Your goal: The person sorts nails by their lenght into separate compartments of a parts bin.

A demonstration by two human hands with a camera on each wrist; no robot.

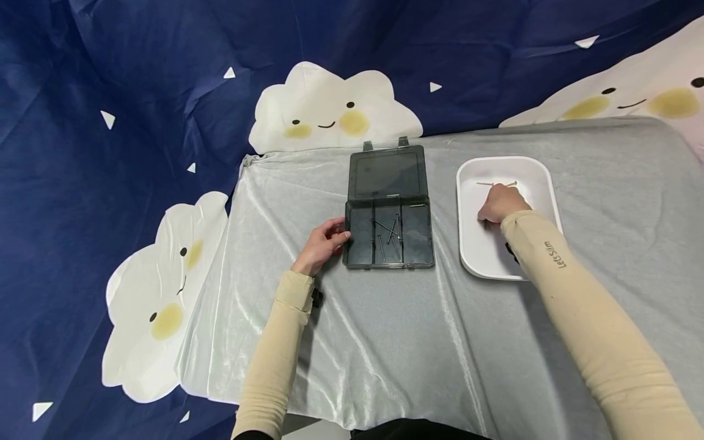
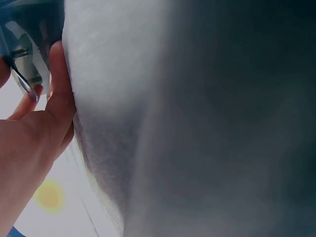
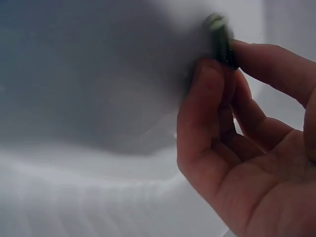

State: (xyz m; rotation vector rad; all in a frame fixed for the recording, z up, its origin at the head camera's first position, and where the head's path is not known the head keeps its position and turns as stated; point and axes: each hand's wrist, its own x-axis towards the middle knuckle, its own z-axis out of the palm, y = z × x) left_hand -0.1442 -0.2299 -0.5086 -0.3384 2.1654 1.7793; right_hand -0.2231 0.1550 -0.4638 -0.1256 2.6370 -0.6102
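A dark see-through compartment box (image 1: 361, 235) lies on the cloth with its lid (image 1: 387, 174) folded back. Several long screws (image 1: 381, 247) lie in its middle compartment, some crossing the dividers. My left hand (image 1: 324, 243) holds the box's left side, thumb by the rim; the left wrist view shows its fingers (image 2: 60, 74) along the wall. Over in a white tub (image 1: 466, 244), my right hand (image 1: 503, 203) reaches down. Between its thumb and fingertips it pinches a small dark screw-like piece (image 3: 223, 44), too blurred to tell exactly. More screws (image 1: 484, 183) lie in the tub just beyond the hand.
Grey velvety cloth (image 1: 385, 342) covers the table. Its far edge meets a dark blue curtain (image 1: 165, 73) with cloud faces (image 1: 330, 116). The tub's raised walls surround my right hand. The box's raised lid side has two latches (image 1: 404, 141).
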